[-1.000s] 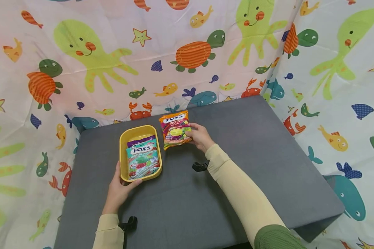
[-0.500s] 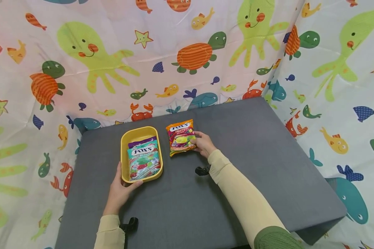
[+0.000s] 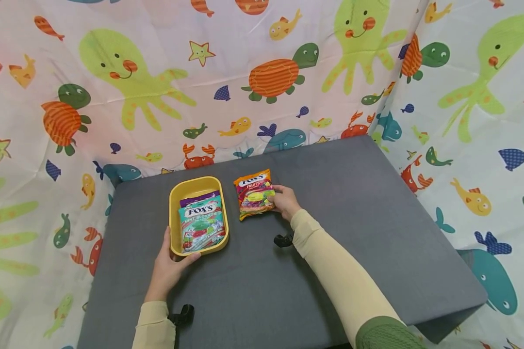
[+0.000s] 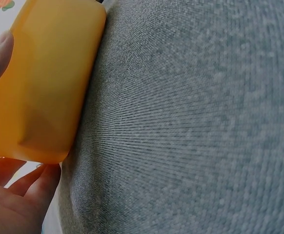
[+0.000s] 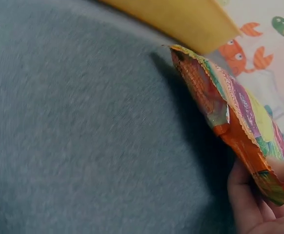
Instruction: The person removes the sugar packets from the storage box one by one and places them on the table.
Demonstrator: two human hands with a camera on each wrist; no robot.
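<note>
Centrally, the right hand (image 3: 286,201) is pinching an orange packet (image 3: 251,186); leftward in frame, the left hand (image 3: 166,272) is gripping a tray (image 3: 194,188).

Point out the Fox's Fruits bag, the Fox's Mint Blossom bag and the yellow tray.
Fox's Fruits bag (image 3: 254,195), head view: middle of front.
Fox's Mint Blossom bag (image 3: 202,226), head view: front, below the logo.
Yellow tray (image 3: 195,187), head view: far inner wall.
</note>
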